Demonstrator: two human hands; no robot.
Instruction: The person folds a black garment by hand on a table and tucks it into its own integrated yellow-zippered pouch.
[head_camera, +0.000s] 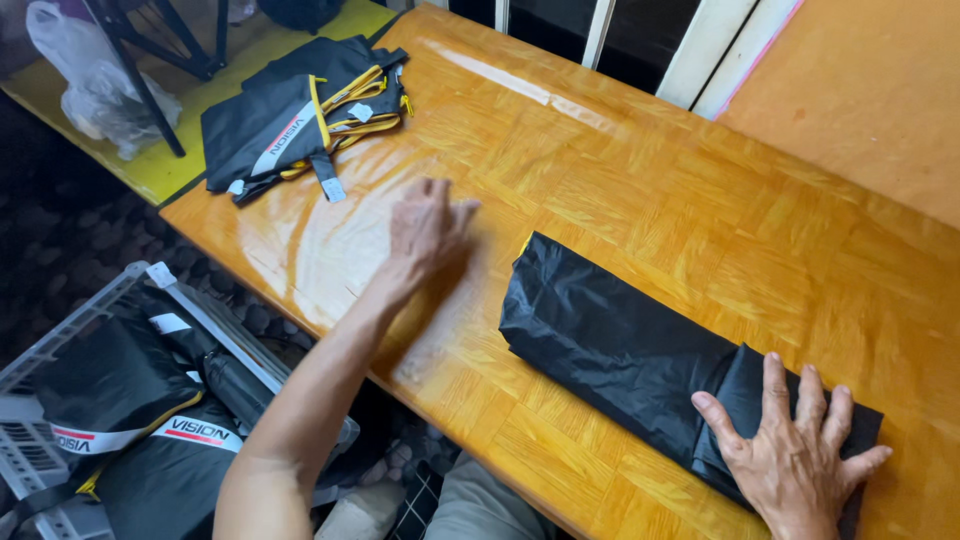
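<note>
Table top (700, 180) — glossy orange-brown wood in a parquet block pattern. Folded fabric bundle (610, 345) under the right hand (795, 455): plain black. Stacked fabric covers (300, 110) — black with yellow piping and a white stripe. Crate (30, 450): light grey. Plastic bag (95, 85): translucent white.

A glossy wooden parquet table (650, 190) fills most of the frame, catching bright glare at upper centre. White slats (700, 50) stand at the top edge. Dark patterned floor (60, 230) lies at left, beside a yellow surface (190, 160).
</note>
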